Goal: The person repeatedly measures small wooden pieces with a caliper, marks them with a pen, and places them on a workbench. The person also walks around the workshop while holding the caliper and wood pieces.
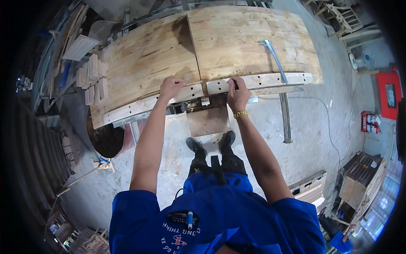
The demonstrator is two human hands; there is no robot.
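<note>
Two pale wooden strips with dark holes lie end to end along the near edge of a plywood-topped bench. On the left strip (144,104), near its inner end, my left hand (171,88) rests with curled fingers closed on it. My right hand (239,94), with a gold-coloured bracelet at the wrist, has its fingers bent over the right strip (270,79), near that strip's inner end. A narrow gap separates the two strips between my hands. Across the right strip lies a blue metal bar with a hooked head (275,62).
The plywood top (253,34) has a seam down its middle. Stacked wood blocks (94,76) stand at its left end. A dark bar (286,120) juts toward me on the right. A cable (325,110) trails over the floor, and a fan (363,60) stands far right.
</note>
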